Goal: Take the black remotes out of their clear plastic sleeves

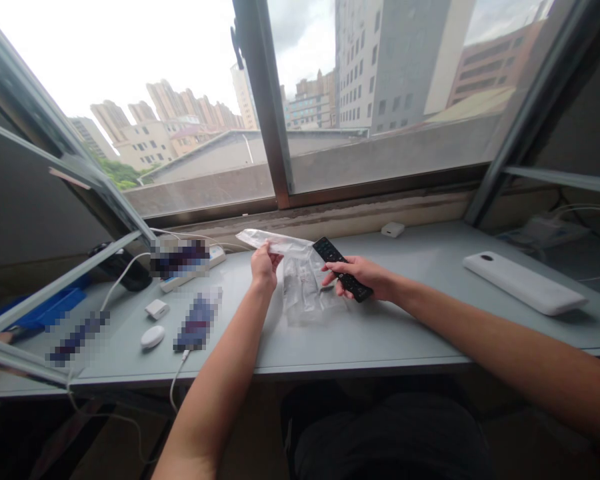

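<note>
A clear plastic bag (275, 243) is pinched at its edge by my left hand (266, 267), above the middle of the desk. My right hand (357, 277) grips a black remote control (337, 261), its buttons facing up and its far end pointing away to the left. That far end is right beside the bag's right end; whether it touches or enters the bag I cannot tell. Under both hands, more clear plastic packaging (303, 293) lies on the desk.
A long white case-like object (525, 283) lies to the right. A small white adapter (393, 229) sits near the window. On the left are a power strip (193, 270), a white charger (157, 309), a round white item (153, 337), cables and several blurred-out objects. Metal frames flank the desk (410, 327).
</note>
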Demonstrator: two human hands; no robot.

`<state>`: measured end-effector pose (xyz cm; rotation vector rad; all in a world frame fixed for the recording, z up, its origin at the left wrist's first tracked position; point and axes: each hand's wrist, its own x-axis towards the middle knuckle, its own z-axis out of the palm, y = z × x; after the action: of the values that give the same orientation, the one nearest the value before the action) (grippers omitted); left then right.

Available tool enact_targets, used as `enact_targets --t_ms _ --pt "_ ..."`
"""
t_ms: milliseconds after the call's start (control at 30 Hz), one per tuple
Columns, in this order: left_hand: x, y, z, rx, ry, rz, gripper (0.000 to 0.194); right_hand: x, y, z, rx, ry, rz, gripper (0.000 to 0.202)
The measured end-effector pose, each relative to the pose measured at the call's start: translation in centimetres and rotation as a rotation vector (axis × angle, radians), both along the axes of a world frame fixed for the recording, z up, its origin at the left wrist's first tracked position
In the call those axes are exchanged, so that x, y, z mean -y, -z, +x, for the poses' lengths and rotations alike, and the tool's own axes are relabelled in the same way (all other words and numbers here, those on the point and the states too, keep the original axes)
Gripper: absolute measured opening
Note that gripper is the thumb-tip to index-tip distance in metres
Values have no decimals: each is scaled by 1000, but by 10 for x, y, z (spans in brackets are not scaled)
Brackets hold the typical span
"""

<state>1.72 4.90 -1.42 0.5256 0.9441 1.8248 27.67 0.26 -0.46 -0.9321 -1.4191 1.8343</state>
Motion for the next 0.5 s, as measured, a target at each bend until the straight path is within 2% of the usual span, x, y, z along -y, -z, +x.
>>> enact_targets --t_ms 100,233,300,400,500 --pt "0 -1 -1 -33 18 -14 5 -1 -1 0 -92 96 25 19" --pt "4 0 6 -189 184 14 14 -3 -4 2 -237 91 38 27" --pt "8 1 12 -248 298 37 22 -2 -5 3 -262 47 21 33" --pt "13 1 18 -279 437 83 34 1 -6 4 -162 -72 -6 45" --pt "16 -1 19 -283 460 115 38 6 -5 4 -47 -226 -9 55"
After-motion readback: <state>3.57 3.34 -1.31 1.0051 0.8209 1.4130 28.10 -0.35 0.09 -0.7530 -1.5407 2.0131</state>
